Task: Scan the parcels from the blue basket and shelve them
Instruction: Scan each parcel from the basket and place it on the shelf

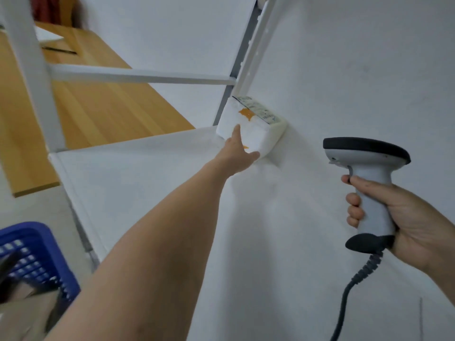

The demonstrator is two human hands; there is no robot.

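A white padded parcel (257, 124) with an orange mark and a printed label leans in the far corner of the white shelf board (138, 183), against the white back wall. My left hand (237, 153) reaches out to it, thumb laid up its face and fingers wrapped round its lower edge. My right hand (406, 217) grips the handle of a grey and black barcode scanner (369, 173) on the right, held upright above the shelf, its coiled cable hanging down. The blue basket (32, 244) sits low at the left with brown parcels (27, 313) in it.
White shelf uprights (27, 70) and a crossbar (142, 76) frame the bay on the left and at the back. A wooden table (98, 107) stands beyond the shelf to the left.
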